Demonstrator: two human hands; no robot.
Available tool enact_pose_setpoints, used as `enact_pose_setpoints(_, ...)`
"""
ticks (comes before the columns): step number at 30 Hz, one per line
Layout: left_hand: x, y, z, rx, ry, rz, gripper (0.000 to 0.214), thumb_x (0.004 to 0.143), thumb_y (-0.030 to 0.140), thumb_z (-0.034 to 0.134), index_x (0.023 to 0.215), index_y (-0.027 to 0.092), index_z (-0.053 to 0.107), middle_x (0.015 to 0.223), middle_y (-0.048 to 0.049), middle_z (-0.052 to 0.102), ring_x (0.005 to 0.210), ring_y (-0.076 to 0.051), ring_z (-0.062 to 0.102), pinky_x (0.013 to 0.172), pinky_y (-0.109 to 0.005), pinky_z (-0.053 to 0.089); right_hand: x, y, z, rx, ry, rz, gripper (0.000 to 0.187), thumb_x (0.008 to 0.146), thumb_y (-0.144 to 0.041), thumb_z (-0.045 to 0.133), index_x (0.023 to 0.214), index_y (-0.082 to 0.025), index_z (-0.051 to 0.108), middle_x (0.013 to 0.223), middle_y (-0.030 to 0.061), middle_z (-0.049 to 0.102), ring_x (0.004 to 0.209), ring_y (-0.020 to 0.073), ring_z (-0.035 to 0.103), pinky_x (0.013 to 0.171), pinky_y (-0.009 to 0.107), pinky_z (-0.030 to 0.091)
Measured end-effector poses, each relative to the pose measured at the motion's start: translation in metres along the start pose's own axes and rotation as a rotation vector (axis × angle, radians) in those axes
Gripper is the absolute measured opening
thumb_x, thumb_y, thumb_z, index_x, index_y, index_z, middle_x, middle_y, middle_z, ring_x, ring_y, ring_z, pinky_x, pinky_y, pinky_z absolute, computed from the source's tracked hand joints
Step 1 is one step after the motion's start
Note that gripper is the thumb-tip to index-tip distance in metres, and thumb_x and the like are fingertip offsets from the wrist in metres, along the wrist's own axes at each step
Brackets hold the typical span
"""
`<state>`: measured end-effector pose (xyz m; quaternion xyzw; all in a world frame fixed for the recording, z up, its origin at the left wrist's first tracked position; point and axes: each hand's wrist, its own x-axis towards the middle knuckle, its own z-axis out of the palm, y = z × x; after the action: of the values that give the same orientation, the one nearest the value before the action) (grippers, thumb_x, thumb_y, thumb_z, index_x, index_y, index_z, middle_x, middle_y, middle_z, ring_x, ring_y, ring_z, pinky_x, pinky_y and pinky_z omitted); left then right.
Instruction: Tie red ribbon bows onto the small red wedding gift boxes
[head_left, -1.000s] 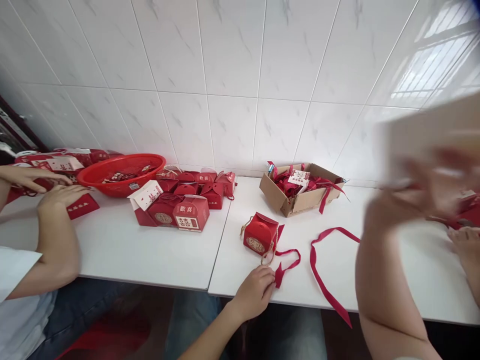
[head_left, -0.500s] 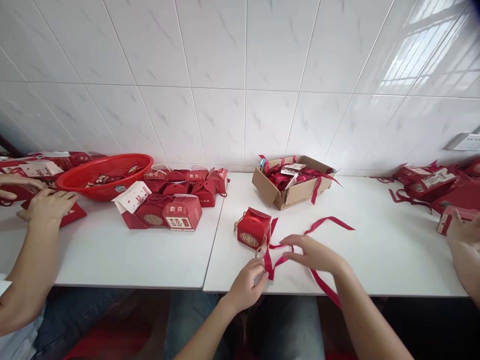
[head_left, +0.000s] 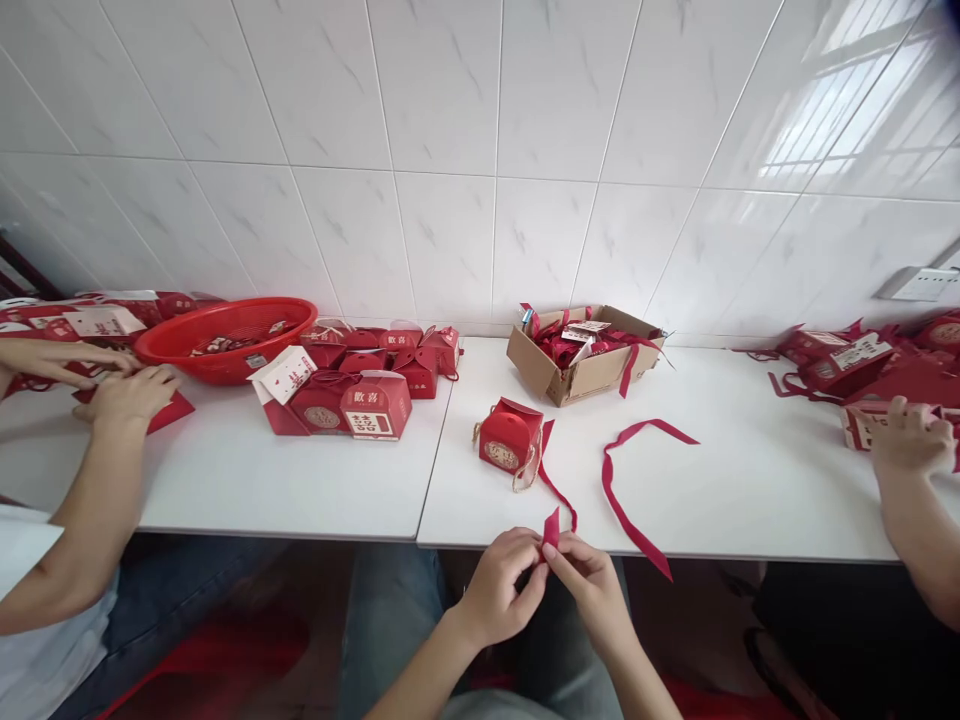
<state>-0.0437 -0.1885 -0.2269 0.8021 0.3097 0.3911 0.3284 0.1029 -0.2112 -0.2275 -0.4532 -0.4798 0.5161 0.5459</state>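
Note:
My left hand [head_left: 501, 580] and my right hand [head_left: 589, 578] meet at the near edge of the white table [head_left: 720, 490]. Both pinch one end of a dark red ribbon [head_left: 551, 528]. The ribbon runs up from my fingers to a small red gift box [head_left: 508, 437] standing on the table just beyond my hands. A second length of red ribbon [head_left: 619, 475] lies loose on the table to the right of the box, one end hanging over the table edge.
An open cardboard box [head_left: 581, 375] of red ribbons and tags sits by the tiled wall. A group of red gift boxes [head_left: 360, 385] and a red plastic basket [head_left: 225, 335] stand left. One person's hands [head_left: 124, 395] work at far left, another's hand [head_left: 907, 440] at far right.
My right hand came down from in front of the camera to the ribbon, then both hands drew back to the table edge, pinching the ribbon end together.

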Motion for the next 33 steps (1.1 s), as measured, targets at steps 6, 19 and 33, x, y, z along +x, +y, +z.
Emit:
enact_pose_setpoints(6,-0.052,0.024,0.012,-0.169,-0.087,-0.328,0.025,0.095,0.033,0.038,0.085,0.017,0.053,0.07,-0.001,0.059,0.051,-0.009,0.053,0.06,-0.024,0.047,-0.039,-0.001,-0.006,0.19,0.096,0.105,0.017,0.071,-0.038,0.074,0.069,-0.021,0.073,0.075,0.0025,0.066,0.064,0.0132,0.052,0.062,0.026,0.045)
enact_pose_setpoints(19,-0.14,0.045,0.016,-0.119,-0.181,-0.415,0.028,0.094,0.025,0.036,0.082,0.018,0.06,0.08,-0.0029,0.067,0.083,-0.016,0.055,0.081,-0.028,0.042,-0.101,0.011,-0.059,0.469,0.443,0.055,0.017,0.063,-0.033,0.082,0.074,-0.023,0.073,0.08,0.0008,0.07,0.071,0.0133,0.061,0.063,0.026,0.051)
enact_pose_setpoints(33,-0.173,0.036,0.035,-0.699,-0.142,-0.658,0.022,0.083,0.039,0.052,0.085,0.017,0.054,0.055,0.0072,0.036,0.043,-0.006,0.027,0.044,-0.019,0.032,-0.126,0.04,-0.081,0.621,0.446,0.127,0.021,0.067,-0.039,0.078,0.079,-0.024,0.071,0.081,0.0,0.069,0.082,0.0154,0.066,0.073,0.028,0.055)
